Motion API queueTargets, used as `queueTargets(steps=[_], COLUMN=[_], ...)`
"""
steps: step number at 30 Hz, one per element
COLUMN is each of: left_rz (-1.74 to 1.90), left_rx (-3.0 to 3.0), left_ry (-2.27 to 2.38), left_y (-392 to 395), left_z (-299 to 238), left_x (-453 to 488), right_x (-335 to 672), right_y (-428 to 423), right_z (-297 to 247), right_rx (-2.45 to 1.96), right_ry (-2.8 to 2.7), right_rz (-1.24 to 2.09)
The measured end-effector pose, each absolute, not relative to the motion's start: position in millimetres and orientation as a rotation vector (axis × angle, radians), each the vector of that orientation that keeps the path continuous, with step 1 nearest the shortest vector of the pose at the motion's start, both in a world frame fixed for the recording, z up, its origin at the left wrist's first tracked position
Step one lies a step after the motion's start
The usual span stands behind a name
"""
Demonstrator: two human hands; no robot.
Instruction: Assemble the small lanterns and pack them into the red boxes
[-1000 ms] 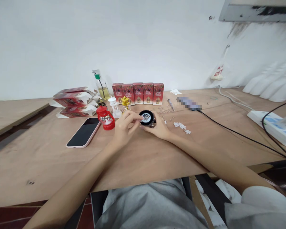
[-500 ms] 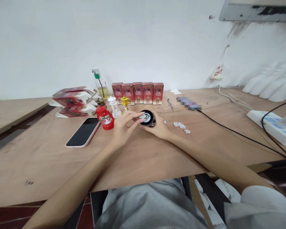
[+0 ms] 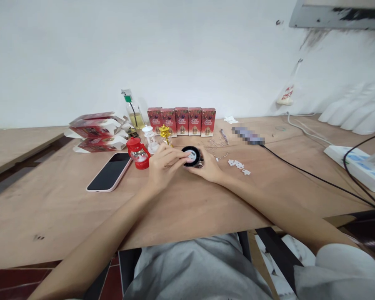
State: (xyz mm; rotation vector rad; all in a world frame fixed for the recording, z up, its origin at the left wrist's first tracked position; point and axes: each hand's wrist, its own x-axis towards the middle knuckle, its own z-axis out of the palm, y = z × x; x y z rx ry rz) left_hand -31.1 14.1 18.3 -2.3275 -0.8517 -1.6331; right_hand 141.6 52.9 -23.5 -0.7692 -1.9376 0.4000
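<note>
A small black lantern [image 3: 195, 162] is tipped on its side in my right hand [image 3: 210, 166], whose fingers wrap round its body. Its round base, with a black rim and a pale middle, faces me. My left hand [image 3: 168, 163] is closed, thumb and fingertips pinched together inside that rim on a small white piece [image 3: 192, 156], partly hidden by the fingers. Just left of this hand stand a red lantern [image 3: 138, 154], a white lantern [image 3: 150, 140] and a gold lantern [image 3: 165, 134]. Behind the red one, a dark lantern [image 3: 131, 133] shows in part.
Several red boxes [image 3: 181, 121] line the wall, and opened boxes [image 3: 95, 129] lie left near a pump bottle [image 3: 134, 114]. A phone [image 3: 109, 172] rests front left. Rightward are white plastic pieces [image 3: 237, 164], small metal bits [image 3: 221, 156], a screwdriver [image 3: 224, 136] and a power strip [image 3: 359, 166].
My left fingertips have moved slightly right and deeper into the lantern's base, with the white piece now flatter against it. My right hand keeps its hold.
</note>
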Motion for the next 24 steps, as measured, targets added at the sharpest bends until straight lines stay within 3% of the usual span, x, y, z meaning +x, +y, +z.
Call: queueTargets(steps=[24], left_rz=[-1.573], left_rx=[-2.267], left_ry=[-0.953], left_y=[13.6], left_z=[12.7], left_x=[-27.3], right_x=[142.7], right_y=[55.3], right_z=[-27.3], right_rx=[-0.781], right_ry=[-1.948], right_rz=[0.371])
